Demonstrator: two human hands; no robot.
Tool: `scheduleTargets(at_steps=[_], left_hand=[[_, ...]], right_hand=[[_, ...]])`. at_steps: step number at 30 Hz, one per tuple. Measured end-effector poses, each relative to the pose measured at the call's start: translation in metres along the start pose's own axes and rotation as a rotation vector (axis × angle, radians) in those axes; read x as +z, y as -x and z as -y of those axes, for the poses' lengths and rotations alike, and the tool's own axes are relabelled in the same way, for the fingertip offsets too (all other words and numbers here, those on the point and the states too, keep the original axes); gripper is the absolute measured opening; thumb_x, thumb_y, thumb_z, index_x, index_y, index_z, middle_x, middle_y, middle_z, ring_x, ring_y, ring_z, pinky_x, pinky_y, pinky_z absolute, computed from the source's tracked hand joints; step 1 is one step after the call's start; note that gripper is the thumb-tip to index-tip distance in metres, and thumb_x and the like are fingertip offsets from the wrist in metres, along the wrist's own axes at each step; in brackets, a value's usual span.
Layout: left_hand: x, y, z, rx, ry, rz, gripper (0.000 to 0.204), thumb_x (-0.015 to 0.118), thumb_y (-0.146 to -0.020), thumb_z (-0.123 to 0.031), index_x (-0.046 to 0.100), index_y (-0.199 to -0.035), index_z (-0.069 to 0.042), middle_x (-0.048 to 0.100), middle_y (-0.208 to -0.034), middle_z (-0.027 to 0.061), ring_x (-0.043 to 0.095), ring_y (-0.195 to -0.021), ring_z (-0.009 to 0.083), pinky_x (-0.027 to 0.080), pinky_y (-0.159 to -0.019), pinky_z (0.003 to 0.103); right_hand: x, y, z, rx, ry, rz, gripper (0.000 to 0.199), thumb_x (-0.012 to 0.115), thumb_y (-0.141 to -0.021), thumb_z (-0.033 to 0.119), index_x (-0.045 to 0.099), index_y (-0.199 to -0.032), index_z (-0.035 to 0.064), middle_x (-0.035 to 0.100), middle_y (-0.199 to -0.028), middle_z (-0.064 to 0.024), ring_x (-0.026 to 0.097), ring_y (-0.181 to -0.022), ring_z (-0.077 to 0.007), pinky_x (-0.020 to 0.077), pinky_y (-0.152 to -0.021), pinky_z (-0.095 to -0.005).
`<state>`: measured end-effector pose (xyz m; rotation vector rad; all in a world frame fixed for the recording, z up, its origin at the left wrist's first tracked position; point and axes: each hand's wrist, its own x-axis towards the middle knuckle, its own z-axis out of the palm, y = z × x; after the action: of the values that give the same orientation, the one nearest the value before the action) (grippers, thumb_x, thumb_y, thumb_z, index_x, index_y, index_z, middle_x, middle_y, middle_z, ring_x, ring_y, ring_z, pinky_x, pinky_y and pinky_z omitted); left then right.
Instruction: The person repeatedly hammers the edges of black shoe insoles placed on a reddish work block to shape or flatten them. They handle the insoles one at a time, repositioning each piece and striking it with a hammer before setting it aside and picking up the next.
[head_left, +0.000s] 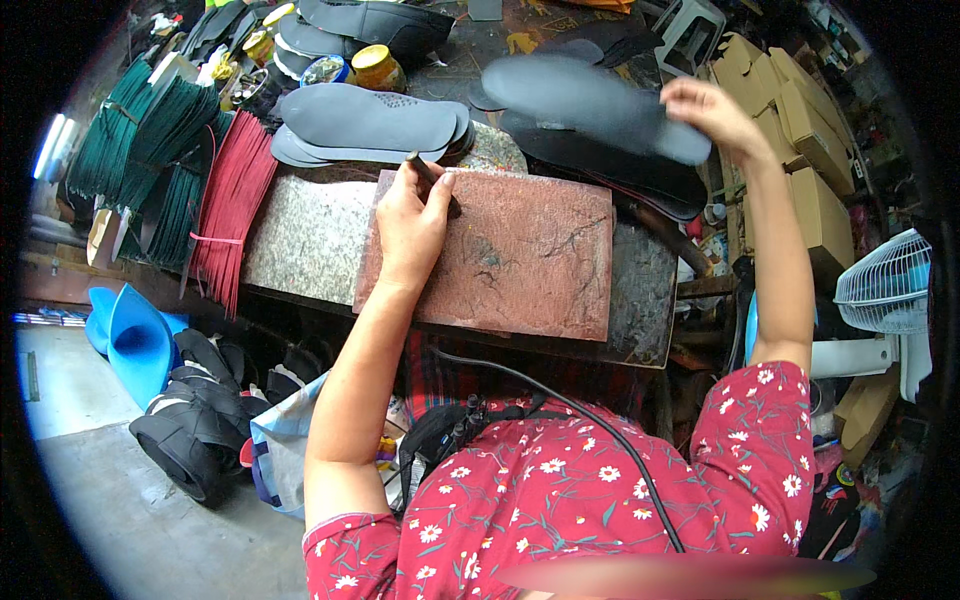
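My left hand (412, 225) is closed round a short dark rod-shaped tool (419, 165), resting at the upper left of a worn reddish-brown board (540, 255). To the far right, my right hand (715, 115) is raised, its fingers loosely curled and apart at the edge of a grey insole (570, 95). That insole is smeared by motion above a stack of black insoles (620, 165); no firm grip on it shows. Another pile of grey insoles (350, 118), the top one with small holes at one end, lies beyond my left hand.
Bundles of green strips (135, 150) and red strips (235, 195) stand at the left. Jars, one with a yellow label (377, 70), sit behind the grey pile. Cardboard boxes (815, 120) and a fan (885, 285) are at the right. A black cable (560, 400) crosses my lap.
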<state>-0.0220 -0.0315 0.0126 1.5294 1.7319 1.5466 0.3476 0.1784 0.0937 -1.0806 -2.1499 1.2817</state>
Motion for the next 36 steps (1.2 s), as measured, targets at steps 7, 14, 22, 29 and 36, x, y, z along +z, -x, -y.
scheduleTargets(at_steps=[7,14,22,29,36], left_hand=[[0.002,0.000,-0.002,-0.015,0.012,-0.007,0.012,0.067,-0.090,-0.012,0.061,-0.095,-0.003,0.065,-0.075,0.0071,0.062,-0.068,0.0138,0.050,-0.066,0.030],[0.000,0.000,-0.005,-0.012,-0.034,-0.006,0.012,0.067,-0.090,-0.013,0.061,-0.094,-0.003,0.066,-0.075,0.0071,0.062,-0.068,0.0138,0.050,-0.066,0.030],[0.000,-0.001,-0.004,0.000,-0.003,-0.005,0.012,0.067,-0.089,-0.012,0.062,-0.095,-0.003,0.066,-0.076,0.0078,0.064,-0.067,0.0149,0.051,-0.065,0.031],[0.000,0.001,-0.005,-0.024,-0.016,-0.006,0.013,0.067,-0.089,-0.012,0.062,-0.095,-0.003,0.066,-0.075,0.0090,0.063,-0.066,0.0171,0.051,-0.065,0.032],[-0.001,0.001,-0.009,-0.060,-0.008,-0.001,0.012,0.067,-0.089,-0.012,0.061,-0.095,-0.003,0.064,-0.072,0.0069,0.060,-0.063,0.0143,0.049,-0.063,0.030]], right_hand=[[0.029,-0.026,0.005,-0.011,0.657,-0.054,0.037,0.066,-0.087,0.040,0.072,-0.091,0.0036,0.070,-0.083,-0.0119,0.066,-0.079,-0.0218,0.0508,-0.074,-0.0363],[0.110,-0.109,0.011,0.096,0.844,0.033,0.049,0.073,-0.080,0.046,0.059,-0.112,0.0109,0.068,-0.111,-0.0134,0.063,-0.108,-0.0307,0.0482,-0.089,-0.0434],[0.111,-0.156,0.048,-0.123,0.952,-0.028,0.025,0.064,-0.079,0.011,0.064,-0.104,0.0147,0.069,-0.102,-0.0094,0.066,-0.101,-0.0296,0.0520,-0.082,-0.0436],[0.115,-0.166,0.053,-0.103,1.182,-0.136,0.014,0.058,-0.082,0.009,0.058,-0.096,0.0132,0.068,-0.088,-0.0095,0.067,-0.082,-0.0309,0.0513,-0.067,-0.0447],[0.088,-0.223,0.026,-0.212,1.028,-0.062,0.081,0.073,-0.078,0.019,0.033,-0.149,0.0132,0.057,-0.133,-0.0164,0.061,-0.111,-0.0304,0.0484,-0.097,-0.0388]])
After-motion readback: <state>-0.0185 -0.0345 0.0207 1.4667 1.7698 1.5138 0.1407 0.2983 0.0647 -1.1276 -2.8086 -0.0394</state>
